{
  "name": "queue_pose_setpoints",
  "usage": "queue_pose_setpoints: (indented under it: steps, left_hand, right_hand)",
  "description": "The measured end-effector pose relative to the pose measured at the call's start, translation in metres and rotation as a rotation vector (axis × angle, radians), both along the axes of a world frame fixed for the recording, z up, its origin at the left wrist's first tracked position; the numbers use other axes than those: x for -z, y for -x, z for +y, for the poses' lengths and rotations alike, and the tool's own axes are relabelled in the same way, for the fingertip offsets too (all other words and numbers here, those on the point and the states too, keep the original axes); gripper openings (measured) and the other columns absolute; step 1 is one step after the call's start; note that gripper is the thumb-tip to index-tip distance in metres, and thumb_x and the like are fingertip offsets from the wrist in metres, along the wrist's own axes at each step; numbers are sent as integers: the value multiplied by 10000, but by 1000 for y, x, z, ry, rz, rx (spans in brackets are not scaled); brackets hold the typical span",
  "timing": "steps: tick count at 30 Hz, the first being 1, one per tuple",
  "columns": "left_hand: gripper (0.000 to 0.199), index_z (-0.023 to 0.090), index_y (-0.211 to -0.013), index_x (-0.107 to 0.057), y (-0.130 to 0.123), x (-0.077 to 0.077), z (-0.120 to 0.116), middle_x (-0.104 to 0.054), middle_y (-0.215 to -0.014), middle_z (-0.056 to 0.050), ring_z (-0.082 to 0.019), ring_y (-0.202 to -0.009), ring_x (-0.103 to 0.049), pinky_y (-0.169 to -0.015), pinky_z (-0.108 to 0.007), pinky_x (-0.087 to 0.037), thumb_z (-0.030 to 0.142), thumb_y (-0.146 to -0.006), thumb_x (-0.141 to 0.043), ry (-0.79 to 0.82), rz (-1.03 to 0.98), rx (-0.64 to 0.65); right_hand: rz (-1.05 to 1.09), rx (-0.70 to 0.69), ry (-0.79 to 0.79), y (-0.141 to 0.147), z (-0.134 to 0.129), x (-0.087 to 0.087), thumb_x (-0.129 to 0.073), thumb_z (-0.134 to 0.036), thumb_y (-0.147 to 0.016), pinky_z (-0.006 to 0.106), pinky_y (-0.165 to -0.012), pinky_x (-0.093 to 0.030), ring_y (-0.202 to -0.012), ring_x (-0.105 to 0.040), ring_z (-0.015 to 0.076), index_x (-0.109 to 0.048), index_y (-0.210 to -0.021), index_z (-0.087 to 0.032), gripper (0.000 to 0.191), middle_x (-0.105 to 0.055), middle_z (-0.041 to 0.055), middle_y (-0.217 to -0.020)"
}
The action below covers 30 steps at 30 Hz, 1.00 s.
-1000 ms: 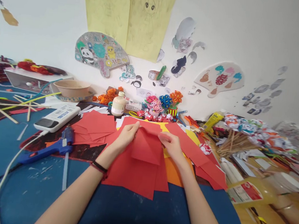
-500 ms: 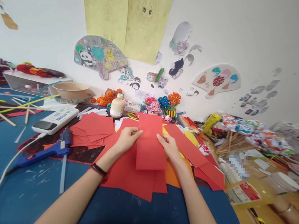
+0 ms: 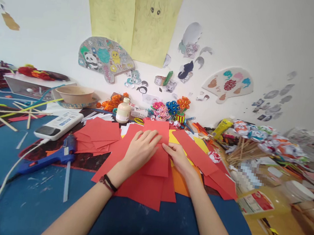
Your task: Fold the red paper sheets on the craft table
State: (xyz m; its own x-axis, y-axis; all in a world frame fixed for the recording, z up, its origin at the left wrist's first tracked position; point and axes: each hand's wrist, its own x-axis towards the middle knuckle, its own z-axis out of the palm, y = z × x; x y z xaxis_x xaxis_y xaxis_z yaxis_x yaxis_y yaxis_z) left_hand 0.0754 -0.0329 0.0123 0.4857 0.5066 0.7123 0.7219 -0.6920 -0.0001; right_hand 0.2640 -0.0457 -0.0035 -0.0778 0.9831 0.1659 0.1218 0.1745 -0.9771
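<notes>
A red paper strip point(image 3: 156, 164) with a crosswise crease stands out over larger red sheets point(image 3: 144, 189). At its right edge, near the crease, my right hand point(image 3: 178, 156) grips it between thumb and fingers. Over its left part lies my left hand point(image 3: 141, 149), fingers stretched and slightly bent, palm down against the paper; the thumb is hidden. An orange sheet point(image 3: 181, 183) shows under my right wrist. Smaller red pieces point(image 3: 98, 132) are piled to the left, and more red strips point(image 3: 198, 155) lie to the right.
A blue glue gun point(image 3: 48, 160) and a white power strip point(image 3: 59, 126) with its cable are on the left. Behind the paper stand a glue bottle point(image 3: 123, 111) and small craft flowers point(image 3: 172, 108). At right, another person's hand is beside a large jug point(image 3: 265, 203) of yellowish liquid.
My left hand has left the strip's left edge and moved right, onto its face. The strip has shifted slightly left and its lower end is a little higher. My right hand keeps its grip.
</notes>
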Motion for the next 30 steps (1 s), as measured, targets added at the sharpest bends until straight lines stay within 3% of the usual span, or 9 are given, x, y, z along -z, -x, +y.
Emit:
queue_pose_setpoints:
  steps: [4, 10, 13, 16, 20, 23, 30]
  left_hand:
    - [407, 189, -1295, -513, -1, 1, 0, -567, -1331, -112, -252, -1213, -503, -1024, -419, -318, 387, -940, -503, -21, 21, 55]
    - [324, 197, -1121, -621, 7, -3, 2, -687, -1110, -80, -233, -1019, -590, -1001, -435, -316, 429, -948, -477, 38, -51, 60]
    - [414, 221, -1257, -562, 7, -9, -1, -623, -1261, -93, -256, -1149, -539, -1040, -448, -282, 463, -927, -502, 53, -59, 108]
    - [453, 253, -1344, -496, 5, -12, -5, -576, -1342, -74, -257, -1251, -472, -1115, -476, -172, 434, -928, -511, 51, -38, 171]
    - [367, 233, -1246, -571, 4, -11, -8, -670, -1188, -59, -243, -1155, -533, -1140, -501, -87, 416, -936, -499, 47, -68, 171]
    - [294, 227, -1135, -624, 4, -11, -9, -711, -1054, -43, -218, -1039, -572, -1126, -482, -128, 405, -941, -493, 25, -99, 149]
    - [250, 218, -943, -677, 4, -11, -10, -688, -744, -24, -188, -827, -579, -1054, -455, -226, 389, -943, -495, 0, -149, 113]
  right_hand:
    - [-15, 13, -49, 0, -1, -5, -725, -519, -725, 252, -550, -351, -604, -472, 127, -634, -698, -170, 362, -570, -23, -636]
    - [72, -77, -79, -1, -6, -12, -755, -417, -730, 328, -755, -462, -822, -611, 205, -717, -890, -192, 278, -698, 42, -875]
    - [50, -58, -114, -3, -7, -12, -757, -410, -732, 306, -683, -448, -736, -589, 186, -704, -814, -194, 236, -676, 21, -789]
    - [16, -43, -139, -6, -9, -13, -755, -414, -735, 273, -586, -395, -622, -510, 148, -655, -709, -189, 247, -587, -16, -647]
    - [-21, -58, -174, -4, -12, -18, -738, -421, -751, 260, -547, -345, -587, -441, 126, -644, -691, -182, 264, -542, -22, -629]
    - [-43, -70, -176, -1, -14, -22, -721, -442, -759, 270, -570, -351, -616, -450, 138, -673, -744, -187, 259, -562, -10, -668]
    - [-15, 115, -167, -1, -11, -19, -796, -472, -644, 287, -546, -360, -592, -437, 147, -631, -686, -207, 315, -514, -4, -629]
